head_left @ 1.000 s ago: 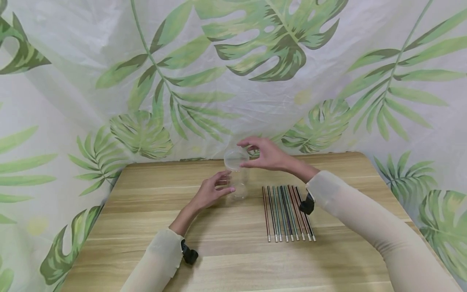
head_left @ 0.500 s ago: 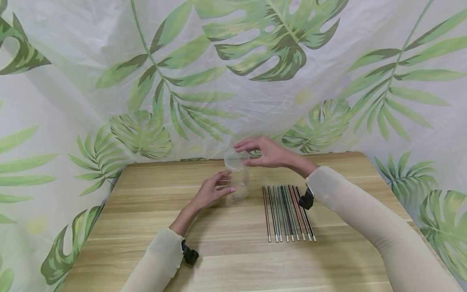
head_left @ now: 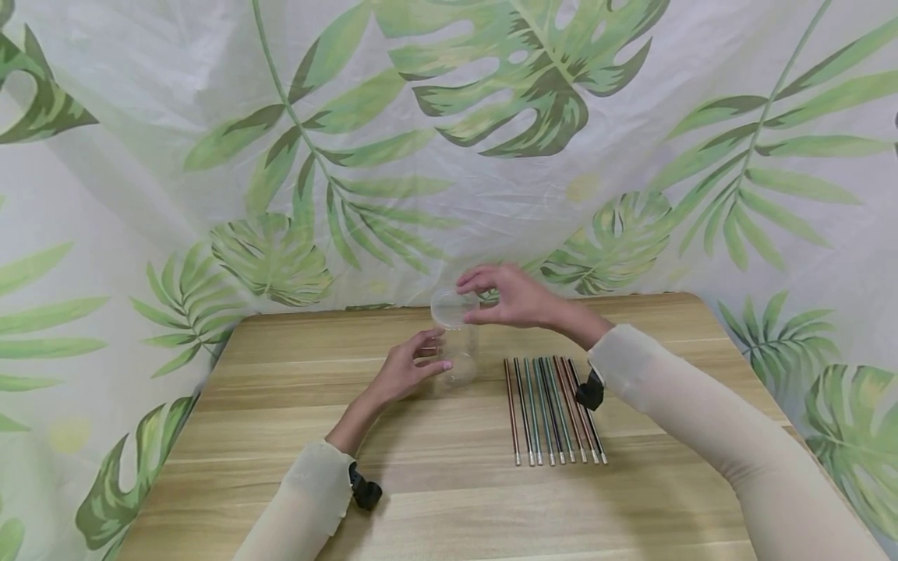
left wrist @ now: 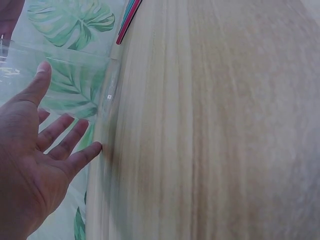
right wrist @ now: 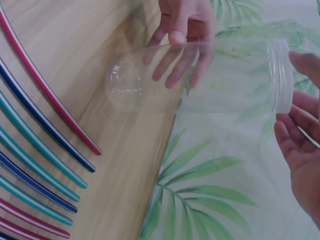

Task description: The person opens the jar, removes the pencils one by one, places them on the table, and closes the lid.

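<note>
A clear, see-through jar (head_left: 459,354) stands upright on the wooden table, its round lid (head_left: 450,309) on top. From the left, my left hand (head_left: 403,372) holds the jar's body, thumb on the near side and fingers reaching behind, as the right wrist view confirms. At the top my right hand (head_left: 515,298) grips the lid by its rim, thumb in front and fingers at the far side. In the right wrist view the jar (right wrist: 230,75) looks empty, with the lid (right wrist: 284,75) seated against its neck.
Several pencils (head_left: 551,409) in red, blue and teal lie side by side right of the jar, silver ends toward me. The table's (head_left: 295,436) back edge meets a leaf-patterned cloth (head_left: 393,226).
Around the lid, my right hand's fingers and thumb shift slightly back and forth. My left hand and the jar stay where they were; so do the pencils.
</note>
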`<state>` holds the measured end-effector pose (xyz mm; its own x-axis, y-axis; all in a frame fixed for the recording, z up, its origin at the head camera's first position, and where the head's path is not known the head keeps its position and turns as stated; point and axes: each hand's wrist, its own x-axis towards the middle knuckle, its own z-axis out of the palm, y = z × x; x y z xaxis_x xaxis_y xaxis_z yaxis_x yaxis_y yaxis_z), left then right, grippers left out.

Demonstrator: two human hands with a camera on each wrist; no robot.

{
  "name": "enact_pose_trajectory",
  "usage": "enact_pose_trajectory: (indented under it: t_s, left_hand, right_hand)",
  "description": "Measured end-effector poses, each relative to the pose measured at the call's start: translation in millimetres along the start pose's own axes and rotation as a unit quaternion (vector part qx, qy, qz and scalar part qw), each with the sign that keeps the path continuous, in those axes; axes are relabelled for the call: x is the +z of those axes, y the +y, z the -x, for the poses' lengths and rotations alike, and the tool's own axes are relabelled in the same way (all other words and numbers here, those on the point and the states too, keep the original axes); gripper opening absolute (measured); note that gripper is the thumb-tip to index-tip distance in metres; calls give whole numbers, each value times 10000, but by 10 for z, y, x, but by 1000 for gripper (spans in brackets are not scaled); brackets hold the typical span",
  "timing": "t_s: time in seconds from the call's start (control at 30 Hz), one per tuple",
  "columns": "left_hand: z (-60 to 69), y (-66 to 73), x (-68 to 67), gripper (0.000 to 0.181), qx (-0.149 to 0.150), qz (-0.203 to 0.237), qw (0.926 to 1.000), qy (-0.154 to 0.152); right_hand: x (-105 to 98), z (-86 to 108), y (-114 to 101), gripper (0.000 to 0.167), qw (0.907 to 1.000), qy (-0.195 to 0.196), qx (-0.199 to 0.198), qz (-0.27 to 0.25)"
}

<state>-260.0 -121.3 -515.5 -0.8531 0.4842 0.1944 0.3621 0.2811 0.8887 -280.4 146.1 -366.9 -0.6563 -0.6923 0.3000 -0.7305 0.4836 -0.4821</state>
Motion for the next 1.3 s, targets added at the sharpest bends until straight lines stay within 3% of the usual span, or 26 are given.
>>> enact_pose_trajectory:
  t_s: [0.27, 0.4, 0.67, 0.93, 1.3]
  left_hand:
    - [9, 7, -7, 67, -59, -58, 10000, 24]
    - [15, 19, -7, 65, -102, -130, 9999, 29]
    - [15, 14, 2, 68, -40, -31, 10000, -11]
    - [6, 6, 5, 68, -42, 24, 10000, 11]
    - [1, 7, 12, 67, -39, -14, 10000, 24]
  right_hand:
    - [145, 44, -61, 47, 9965, 825, 104, 94]
    - [176, 52, -103, 46, 9952, 952, 215, 40]
    - [77, 46, -58, 54, 9963, 517, 474, -492]
    - [-65, -12, 52, 61, 9917, -473, 107, -1189]
    - [-109, -48, 77, 53, 9933, -772, -218, -834]
